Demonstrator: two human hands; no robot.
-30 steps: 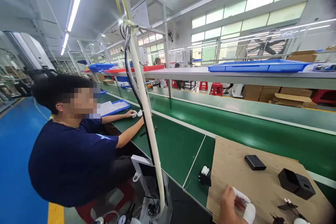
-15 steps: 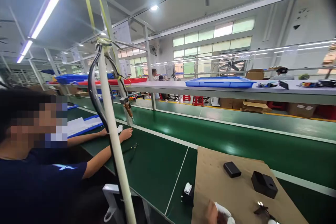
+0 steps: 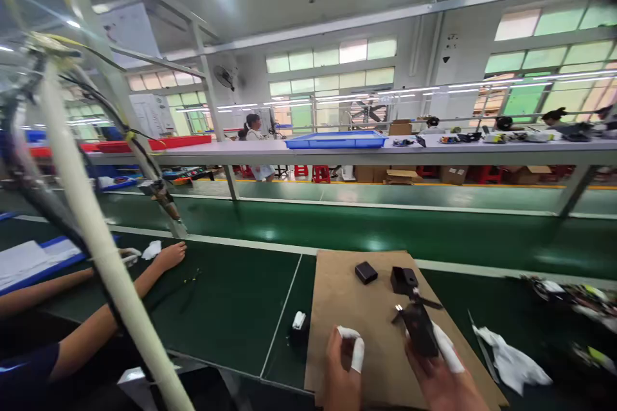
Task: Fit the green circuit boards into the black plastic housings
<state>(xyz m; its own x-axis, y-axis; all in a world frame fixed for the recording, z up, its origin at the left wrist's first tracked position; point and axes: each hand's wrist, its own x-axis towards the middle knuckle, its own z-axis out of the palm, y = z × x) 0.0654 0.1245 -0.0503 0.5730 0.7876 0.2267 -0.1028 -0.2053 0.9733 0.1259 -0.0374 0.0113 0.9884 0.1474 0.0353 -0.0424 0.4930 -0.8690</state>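
Note:
My right hand (image 3: pixel 446 376), with white coverings on its fingers, grips a black power adapter (image 3: pixel 420 329) whose metal prongs stick out at the upper left. My left hand (image 3: pixel 343 366) is held above the brown cardboard sheet (image 3: pixel 332 289), fingers curled, tips apart and nothing visible between them. White coverings show on its thumb and forefinger. Farther up the sheet lie a small black box (image 3: pixel 366 273) and an open black housing (image 3: pixel 403 280), just beyond the adapter. A black container with white material (image 3: pixel 299 327) stands left of the sheet.
At left, a co-worker's hand (image 3: pixel 169 257) rests near a white cloth (image 3: pixel 152 250), behind a pale pole (image 3: pixel 103 237) with cables. To my right lie a crumpled white cloth (image 3: pixel 513 359) and blurred wired parts (image 3: pixel 573 298). A blue tray (image 3: pixel 335 140) sits on the raised shelf.
My view has swung right. Both my hands have come up into view over the cardboard, the right one lifting the adapter into sight.

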